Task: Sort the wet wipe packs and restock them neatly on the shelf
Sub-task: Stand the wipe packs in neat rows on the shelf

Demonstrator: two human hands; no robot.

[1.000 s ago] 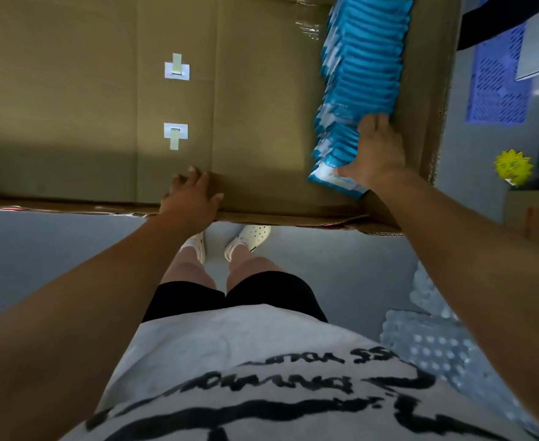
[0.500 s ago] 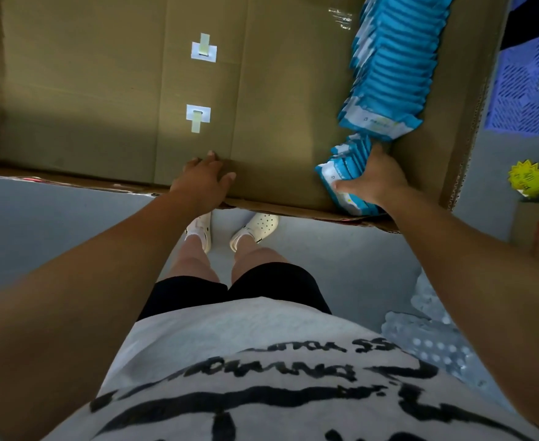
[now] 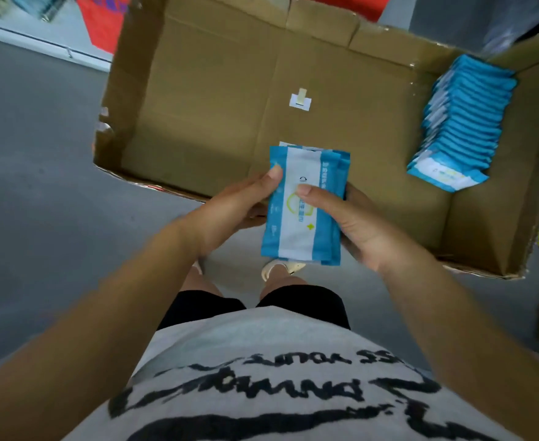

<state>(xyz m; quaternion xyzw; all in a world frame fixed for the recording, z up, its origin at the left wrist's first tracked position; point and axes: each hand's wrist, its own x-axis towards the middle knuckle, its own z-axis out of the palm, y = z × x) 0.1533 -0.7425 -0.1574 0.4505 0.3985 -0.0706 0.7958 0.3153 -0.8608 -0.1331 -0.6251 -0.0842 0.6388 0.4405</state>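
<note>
Now both hands, left hand [image 3: 230, 208], right hand [image 3: 354, 224], gripping wipe packs [image 3: 303, 211], long axis away from body

grey T-shirt [image 3: 262, 361], black lettering | black shorts [image 3: 306, 303] | pale clog shoes [image 3: 282, 267] | bare arms

An open cardboard box [image 3: 204, 106] carries the stock: on its brown bottom, 1 row of blue wet wipe packs [image 3: 465, 122] leans along the right wall. I stand on grey floor [image 3: 39, 186].

Print on wipe pack [image 3: 303, 214], shirt [image 3: 262, 342]: blurred, unreadable.
</note>
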